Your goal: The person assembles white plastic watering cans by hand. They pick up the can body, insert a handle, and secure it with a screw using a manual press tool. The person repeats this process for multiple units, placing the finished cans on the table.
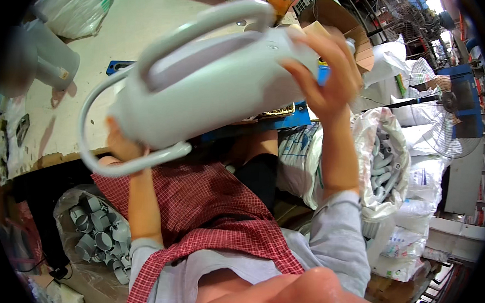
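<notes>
Holding one end of the grey jug between thumb and curled fingers, the right hand steadies it; the left hand, partly hidden at the opposite end, has an unclear grip. Uneven support could twist the smooth body loose, knocking the bench beyond.

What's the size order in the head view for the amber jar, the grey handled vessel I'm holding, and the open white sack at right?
Largest to smallest, as they look:
1. Grey handled vessel, though its nearness to the camera enlarges it
2. Open white sack
3. Amber jar
</notes>
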Demonstrator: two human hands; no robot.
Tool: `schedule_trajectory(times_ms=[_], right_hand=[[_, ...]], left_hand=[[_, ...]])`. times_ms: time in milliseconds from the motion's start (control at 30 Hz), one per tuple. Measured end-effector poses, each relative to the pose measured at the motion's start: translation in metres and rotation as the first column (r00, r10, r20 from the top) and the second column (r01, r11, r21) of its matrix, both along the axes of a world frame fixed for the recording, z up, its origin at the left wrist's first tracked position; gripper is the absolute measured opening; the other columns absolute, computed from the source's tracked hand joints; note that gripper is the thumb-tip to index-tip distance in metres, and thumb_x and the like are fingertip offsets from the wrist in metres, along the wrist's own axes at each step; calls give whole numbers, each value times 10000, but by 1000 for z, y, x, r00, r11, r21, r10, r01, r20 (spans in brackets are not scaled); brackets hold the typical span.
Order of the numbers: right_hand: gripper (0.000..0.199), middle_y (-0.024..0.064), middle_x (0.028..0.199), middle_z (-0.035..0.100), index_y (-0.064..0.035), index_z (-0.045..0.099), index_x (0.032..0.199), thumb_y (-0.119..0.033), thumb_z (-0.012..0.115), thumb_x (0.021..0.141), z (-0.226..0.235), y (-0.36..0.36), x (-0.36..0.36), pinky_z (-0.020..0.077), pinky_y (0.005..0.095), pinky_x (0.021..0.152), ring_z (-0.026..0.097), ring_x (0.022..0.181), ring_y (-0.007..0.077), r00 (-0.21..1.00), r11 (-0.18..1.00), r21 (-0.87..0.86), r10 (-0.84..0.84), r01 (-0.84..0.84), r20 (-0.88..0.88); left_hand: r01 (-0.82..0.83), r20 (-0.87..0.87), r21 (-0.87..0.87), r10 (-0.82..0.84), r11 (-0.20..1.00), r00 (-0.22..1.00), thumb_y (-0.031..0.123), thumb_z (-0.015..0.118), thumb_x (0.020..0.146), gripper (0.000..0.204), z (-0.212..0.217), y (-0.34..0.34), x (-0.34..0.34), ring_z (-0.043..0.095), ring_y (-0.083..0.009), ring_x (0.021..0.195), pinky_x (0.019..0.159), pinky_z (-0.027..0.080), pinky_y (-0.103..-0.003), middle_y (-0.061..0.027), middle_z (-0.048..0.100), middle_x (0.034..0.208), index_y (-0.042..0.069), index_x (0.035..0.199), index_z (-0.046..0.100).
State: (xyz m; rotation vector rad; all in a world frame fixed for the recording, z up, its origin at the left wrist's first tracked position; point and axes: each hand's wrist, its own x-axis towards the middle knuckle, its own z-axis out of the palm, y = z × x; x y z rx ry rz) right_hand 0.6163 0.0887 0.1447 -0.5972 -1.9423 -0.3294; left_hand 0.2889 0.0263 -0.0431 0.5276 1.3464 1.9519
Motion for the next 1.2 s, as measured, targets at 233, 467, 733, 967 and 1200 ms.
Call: schedule_trajectory(times_ms=[233,467,733,967,1200], right_hand=[[117,78,923,662,-84,669,948,-116,705,841,-179,-39,102,521,369,700,647,838,300,956,609,-739,-154,290,248],[129,108,963,651,-62,659,972,-146,674,874,-174,-19,89,524,389,735,655,878,315,863,499,-727,-92,472,497],[91,127,884,678,-25,687,886,7,698,802,-132,-54,33,527,297,713,670,818,212,973,584,-808,-221,82,-60],[119,86,872,632,-34,715,938,-34,721,818,-51,7,-60,500,313,659,627,757,214,991,787,-612,131,-83,34],[114,107,813,679,-37,710,959,-117,678,885,-28,32,-58,522,340,651,669,719,260,914,665,-746,275,43,298]], left_hand=[[-135,-94,8,136,991,986,505,446,1003,628,45,-80,-120,635,-273,1086,905,540,-408,-158,623,1223,-44,1300,522],[-167,-63,-46,164,985,984,521,359,1024,633,51,-105,-104,586,-263,1166,993,477,-405,-140,588,1296,0,1363,480],[-152,-151,-78,139,985,979,486,397,1024,586,26,-134,-118,689,-222,895,777,570,-343,-152,690,1054,-40,1164,613],[-186,-91,-45,182,981,979,452,447,1019,568,17,-131,-124,682,-238,916,790,563,-352,-166,687,1057,-76,1143,616],[-194,-105,-11,192,981,976,451,450,1016,551,-1,-135,-141,693,-219,877,745,587,-345,-153,691,1034,-58,1132,628]])
